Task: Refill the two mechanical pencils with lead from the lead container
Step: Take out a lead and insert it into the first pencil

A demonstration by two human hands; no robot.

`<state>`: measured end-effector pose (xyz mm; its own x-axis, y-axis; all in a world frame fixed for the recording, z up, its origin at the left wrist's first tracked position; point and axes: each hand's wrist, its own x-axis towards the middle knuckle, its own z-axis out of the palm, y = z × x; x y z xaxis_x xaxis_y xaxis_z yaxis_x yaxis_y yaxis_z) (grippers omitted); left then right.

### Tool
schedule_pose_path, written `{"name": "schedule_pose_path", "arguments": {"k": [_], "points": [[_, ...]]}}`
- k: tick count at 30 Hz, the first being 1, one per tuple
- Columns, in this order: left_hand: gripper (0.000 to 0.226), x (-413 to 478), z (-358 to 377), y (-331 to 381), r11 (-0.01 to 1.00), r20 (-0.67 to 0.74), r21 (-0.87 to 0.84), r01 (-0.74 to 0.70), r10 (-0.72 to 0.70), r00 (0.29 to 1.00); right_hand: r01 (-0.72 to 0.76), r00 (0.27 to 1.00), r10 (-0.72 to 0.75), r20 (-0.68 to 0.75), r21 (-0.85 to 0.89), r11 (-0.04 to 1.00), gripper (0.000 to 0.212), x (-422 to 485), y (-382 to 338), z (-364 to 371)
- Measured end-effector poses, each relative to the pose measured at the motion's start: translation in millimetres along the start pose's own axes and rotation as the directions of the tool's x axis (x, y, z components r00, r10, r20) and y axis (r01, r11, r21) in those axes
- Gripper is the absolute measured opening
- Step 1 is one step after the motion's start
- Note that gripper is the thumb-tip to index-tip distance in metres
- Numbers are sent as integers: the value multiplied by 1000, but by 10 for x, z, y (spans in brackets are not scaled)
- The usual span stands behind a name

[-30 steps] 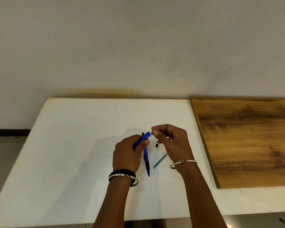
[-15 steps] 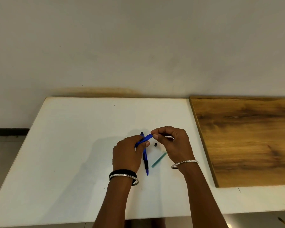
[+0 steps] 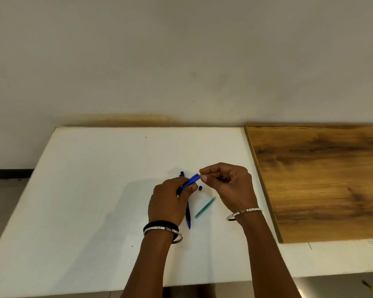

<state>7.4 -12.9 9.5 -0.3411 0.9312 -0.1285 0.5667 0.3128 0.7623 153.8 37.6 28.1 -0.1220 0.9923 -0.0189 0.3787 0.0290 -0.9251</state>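
Observation:
My left hand (image 3: 170, 203) grips a blue mechanical pencil (image 3: 191, 181) tilted up to the right, its open top end pointing at my right hand. My right hand (image 3: 230, 186) holds thumb and forefinger pinched together right at that end; what they pinch is too thin to see. A second blue pencil (image 3: 188, 216) lies flat on the white table (image 3: 84, 190), partly under my left hand. A teal lead container (image 3: 205, 207) lies slanted just right of it. A small black cap (image 3: 200, 188) sits on the table between my hands.
A brown wooden board (image 3: 323, 179) lies on the right part of the table, its left edge close to my right hand. The wall runs along the table's far edge. Floor shows at the left and below the front edge.
My right fingertips moved in to the top end of the held pencil and stay there. The pencil's tilt shifted slightly. The lying pencil, container and cap have not moved.

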Motion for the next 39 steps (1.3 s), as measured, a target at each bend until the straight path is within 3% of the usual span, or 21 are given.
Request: {"name": "schedule_pose_path", "arguments": {"k": [4,10,14,19,24,26,30,34,39], "points": [[36,10,8,-3,998,-14,55,4,-3,1000,20,999,-18,35,-61,998,15,-16,-2,9],[43,22,23,-17,999,-34,1,40,-40,999,2,999,-2,41,-1,1000,23,-5,14,41],[44,27,27,-26,998,-28,-17,53,-53,998,-19,1000,21,5,-232,973,21,0,110,77],[42,36,4,-48,999,-18,2,54,-54,998,8,981,89,173,-494,870,36,-21,185,135],[42,27,-1,-37,999,1,4,45,-45,999,36,987,68,144,-618,786,24,-5,184,199],[43,29,-6,-54,999,16,-23,48,-48,999,8,995,52,90,-566,824,20,-1,182,183],[42,26,0,-68,998,36,-27,55,-54,998,-63,995,47,-93,-170,983,13,16,109,97],[41,25,11,-53,998,44,-32,53,-52,998,-107,994,108,-16,58,993,16,9,50,41],[40,17,19,-23,999,41,-25,42,-41,998,-80,996,76,56,60,995,17,4,35,75]]}}
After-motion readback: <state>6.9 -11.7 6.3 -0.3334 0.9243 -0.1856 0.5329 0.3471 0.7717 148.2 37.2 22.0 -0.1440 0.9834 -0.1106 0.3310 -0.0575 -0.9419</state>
